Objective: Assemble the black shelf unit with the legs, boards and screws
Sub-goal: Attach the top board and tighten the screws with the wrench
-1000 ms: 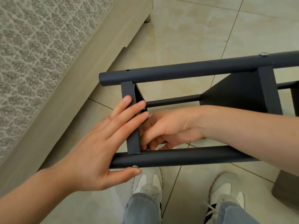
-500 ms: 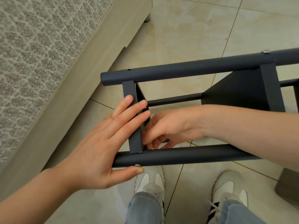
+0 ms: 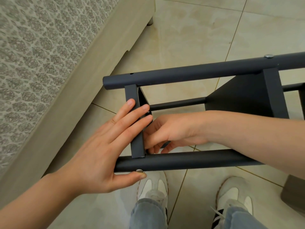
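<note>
Black painted metal, by its look: the shelf unit lies on its side above the tiled floor, in front of the person's shoes. I judge the tube legs stiff and light, with a smooth finish that could slip in a palm. The boards look like thin folded sheet, stiff across the face but with a hard edge, so flat pressure suits them better than a pinch.

The left hand does just that. Its grip is wide: straight fingers press along the edge of the end board, and the thumb lies under the near leg beside a screw. The best holds seem to be the legs close to a joint, where nothing can flex.

The right hand reaches in between the near leg and the far leg, its fingers curled behind the end board at the lower corner. Whether that grip holds a nut, the board's lip or nothing I cannot tell — the board and the hand itself hide it.

A hole near the end of the far leg shows no screw. The second board and the third leg run off to the right, and the unit's far end is cut off. How it is held up is out of view.
</note>
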### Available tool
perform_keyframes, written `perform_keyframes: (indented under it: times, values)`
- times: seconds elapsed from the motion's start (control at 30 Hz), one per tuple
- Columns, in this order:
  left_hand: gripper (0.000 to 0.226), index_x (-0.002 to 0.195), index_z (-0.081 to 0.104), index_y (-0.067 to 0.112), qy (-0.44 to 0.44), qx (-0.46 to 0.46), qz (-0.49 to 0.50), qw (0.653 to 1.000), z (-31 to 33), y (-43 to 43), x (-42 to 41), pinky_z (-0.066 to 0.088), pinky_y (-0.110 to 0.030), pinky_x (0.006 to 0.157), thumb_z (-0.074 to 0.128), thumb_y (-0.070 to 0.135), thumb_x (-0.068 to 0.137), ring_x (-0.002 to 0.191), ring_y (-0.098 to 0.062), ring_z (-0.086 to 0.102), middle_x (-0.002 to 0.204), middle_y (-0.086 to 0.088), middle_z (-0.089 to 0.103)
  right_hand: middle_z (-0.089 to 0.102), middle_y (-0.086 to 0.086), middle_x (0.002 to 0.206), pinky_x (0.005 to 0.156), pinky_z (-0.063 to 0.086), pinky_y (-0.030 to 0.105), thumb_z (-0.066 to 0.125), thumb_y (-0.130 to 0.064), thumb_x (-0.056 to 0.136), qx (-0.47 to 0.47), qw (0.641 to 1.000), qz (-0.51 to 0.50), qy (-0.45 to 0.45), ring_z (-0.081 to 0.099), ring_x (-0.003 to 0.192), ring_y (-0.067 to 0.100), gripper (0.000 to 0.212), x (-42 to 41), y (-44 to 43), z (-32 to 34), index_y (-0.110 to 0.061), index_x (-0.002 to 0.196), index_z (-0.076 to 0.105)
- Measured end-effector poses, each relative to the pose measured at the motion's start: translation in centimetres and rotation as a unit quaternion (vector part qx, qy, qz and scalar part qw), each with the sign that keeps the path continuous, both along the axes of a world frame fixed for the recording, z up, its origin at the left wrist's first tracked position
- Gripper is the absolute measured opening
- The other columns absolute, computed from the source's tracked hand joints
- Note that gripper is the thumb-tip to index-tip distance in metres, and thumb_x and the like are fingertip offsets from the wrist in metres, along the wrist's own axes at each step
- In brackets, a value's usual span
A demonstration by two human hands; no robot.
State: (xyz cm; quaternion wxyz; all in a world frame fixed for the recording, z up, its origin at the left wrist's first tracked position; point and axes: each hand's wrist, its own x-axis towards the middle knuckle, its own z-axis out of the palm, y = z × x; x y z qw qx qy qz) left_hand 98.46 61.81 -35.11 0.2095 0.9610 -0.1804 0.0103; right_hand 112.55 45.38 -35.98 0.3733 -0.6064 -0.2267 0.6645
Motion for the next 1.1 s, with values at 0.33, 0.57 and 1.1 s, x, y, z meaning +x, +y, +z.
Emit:
perform_keyframes:
  times: [0.33,0.57,1.1]
  values:
    - [0.087,0.157,0.027,0.018,0.004,0.009,0.019,1.0,0.1,1.3,2.0,0.019,-0.034,0.122,0.056,0.062,0.088,0.156,-0.025,0.006,0.169,0.004,0.016,0.075,0.004,0.098,0.088,0.055,0.032,0.058,-0.019,0.094,0.023,0.985,0.019,-0.173,0.07,0.094,0.016,0.018,1.4,-0.4,2.3,-0.014,0.1,0.074]
    - [0.083,0.154,0.035,0.019,0.001,0.011,0.058,0.998,0.3,1.6,3.0,0.025,-0.042,0.118,0.052,0.067,0.089,0.157,-0.019,0.003,0.168,0.011,0.017,0.074,-0.004,0.1,0.09,0.053,0.026,0.057,-0.031,0.097,0.035,0.943,0.056,-0.325,0.068,0.092,0.008,0.021,1.5,-1.1,5.3,-0.025,0.114,0.068]
    - [0.08,0.133,0.04,0.055,0.2,-0.509,0.436,0.715,-1.7,-6.5,-1.2,0.027,-0.038,0.119,0.061,0.083,0.06,0.141,-0.007,0.036,0.137,0.031,0.043,0.063,-0.012,0.119,0.092,0.053,0.029,0.054,-0.033,0.099,-0.011,0.841,0.026,-0.541,0.061,0.103,0.006,0.036,0.0,-8.8,7.2,-0.031,0.135,0.051]
